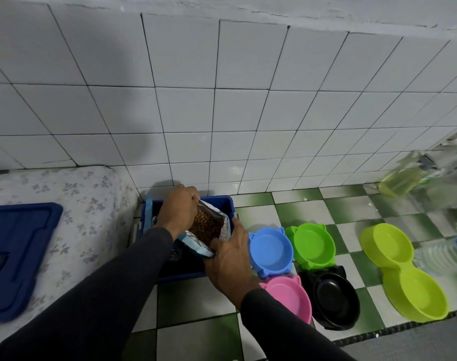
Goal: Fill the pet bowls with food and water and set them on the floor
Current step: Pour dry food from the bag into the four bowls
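An open foil bag of brown kibble (208, 226) is held over a blue plastic bin (223, 202) by the wall. My left hand (179, 208) grips the bag's far edge. My right hand (230, 259) grips its near right edge. On the checkered floor to the right sit a blue bowl (271, 250), a green bowl (313, 243), a pink bowl (290, 298) and a black bowl (335, 295), all with nothing in them. Further right lies a lime double bowl (402, 269), also bare inside.
The bin's blue lid (16, 256) lies on a floral-covered mattress (79, 204) at the left. A clear water bottle with a blue cap (443, 254) lies at the right edge. A bottle of yellowish liquid (402, 181) stands by the tiled wall. A grey mat (417, 342) borders the near right.
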